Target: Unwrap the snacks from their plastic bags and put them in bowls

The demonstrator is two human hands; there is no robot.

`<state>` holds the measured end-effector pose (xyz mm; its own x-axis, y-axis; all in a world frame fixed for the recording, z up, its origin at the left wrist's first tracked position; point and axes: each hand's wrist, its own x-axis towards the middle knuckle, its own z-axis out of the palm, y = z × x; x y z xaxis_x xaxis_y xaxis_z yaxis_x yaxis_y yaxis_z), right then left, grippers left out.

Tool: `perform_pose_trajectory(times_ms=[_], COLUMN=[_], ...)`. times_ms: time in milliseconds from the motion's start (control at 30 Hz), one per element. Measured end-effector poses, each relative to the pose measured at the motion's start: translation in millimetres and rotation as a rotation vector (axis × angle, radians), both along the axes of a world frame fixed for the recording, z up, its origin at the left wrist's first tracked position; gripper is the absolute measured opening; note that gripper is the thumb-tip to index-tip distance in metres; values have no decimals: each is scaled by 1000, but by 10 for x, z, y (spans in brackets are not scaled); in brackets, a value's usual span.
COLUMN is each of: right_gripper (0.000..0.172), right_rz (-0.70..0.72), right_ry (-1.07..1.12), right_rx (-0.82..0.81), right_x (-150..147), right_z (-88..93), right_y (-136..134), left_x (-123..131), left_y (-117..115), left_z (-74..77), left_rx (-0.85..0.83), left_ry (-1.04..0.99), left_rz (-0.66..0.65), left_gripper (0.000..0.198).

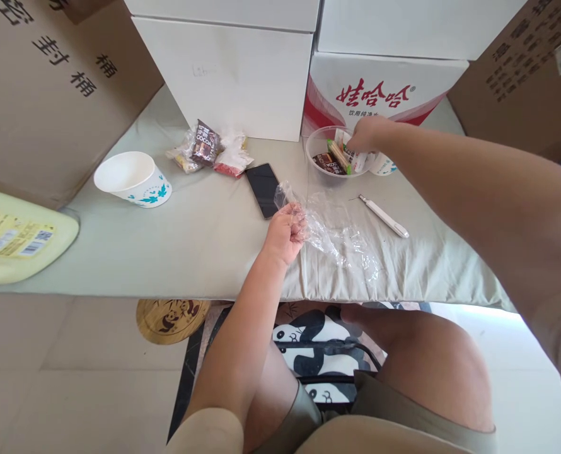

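While the left hand (284, 234) is closed around one end of a clear plastic bag (340, 243), its fingers curled tight on the crumpled film, the rest of the bag trails away over the cloth-covered counter (195, 233). The bag's long axis runs slantwise, from the fist out to the right and toward the near edge, where the loose end lies flattened and wrinkled. At the far side of the counter, the right hand (368, 133) reaches over the rim of a clear plastic bowl (330, 180), pointing leftward; its fingers are mostly hidden, so I cannot tell whether they are apart or clamped on something. Inside the bowl, a green-ended packet (340, 156) slants from upper left to lower right, between a dark brown packet (326, 164) and a white packet (358, 161) that is partly covered by the hand. The right forearm cuts across a paper cup (384, 165) just beside the bowl, leaving only a part of its patterned side in view. A phone (263, 189) lies near the left fist, angled the same way as the bag, its lower right side overlapped by the see-through film. To the right, a slim white tool (384, 217) points its thin tip up and left; that tip is too fine to make out well. The bag's outline is hard to follow, since cloth shows through it.
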<state>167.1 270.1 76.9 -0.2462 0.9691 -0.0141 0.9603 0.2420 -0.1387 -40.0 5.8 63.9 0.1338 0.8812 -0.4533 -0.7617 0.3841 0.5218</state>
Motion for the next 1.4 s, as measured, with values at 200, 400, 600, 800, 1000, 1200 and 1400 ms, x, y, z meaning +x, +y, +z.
perform_pose_trajectory(times_ms=[200, 400, 600, 800, 1000, 1200, 1400], right_gripper=[39, 36, 22, 67, 80, 25, 13], right_rz=[-76, -145, 24, 338, 363, 349, 294], right_ry=[-172, -168, 169, 325, 160, 363, 670], right_rx=[-91, -23, 293, -91, -137, 30, 71], right_x=[-67, -263, -157, 114, 326, 477, 678], right_z=[-73, 77, 416, -342, -519, -510, -444], right_y=[-29, -313, -1262, -2828, -3231, -3257, -3228], left_x=[11, 15, -33, -202, -529, -427, -299], left_y=[16, 13, 19, 11, -82, -401, -445], left_z=[-3, 14, 31, 9, -150, -246, -211], left_rx=[-1, -14, 27, 31, -100, 510, 580], left_ry=[-3, 9, 60, 390, 955, 1631, 1395], left_rz=[2, 0, -7, -75, 115, -126, -185], left_gripper=[32, 34, 33, 44, 61, 31, 20])
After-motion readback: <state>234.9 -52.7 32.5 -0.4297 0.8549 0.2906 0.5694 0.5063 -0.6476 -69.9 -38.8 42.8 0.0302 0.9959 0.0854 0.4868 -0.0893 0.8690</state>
